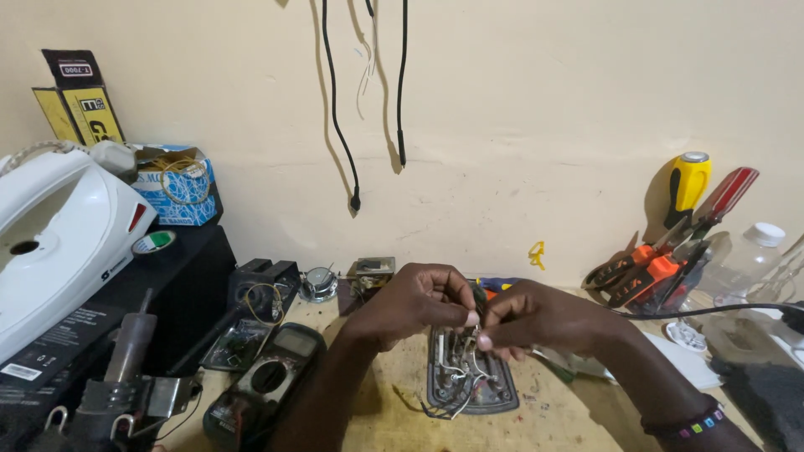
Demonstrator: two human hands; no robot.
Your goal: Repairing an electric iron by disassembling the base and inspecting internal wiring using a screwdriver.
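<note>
both hands meet mid-bench, fingertips pinched together over thin white wires (466,362). left hand (416,301) curled, thumb and forefinger closed on a wire end; right hand (536,318) pinched tight on the same bundle, beaded bracelet (693,427) at the wrist. wires rise from a grey iron soleplate (496,393) lying flat on the wooden bench (569,418) just beneath the hands. multimeter (268,381) to the left, white iron (59,243) far left, screwdrivers (695,201) against the wall at right.

Wooden bench (553,414) — multimeter (264,381); iron soleplate (469,381)
</note>
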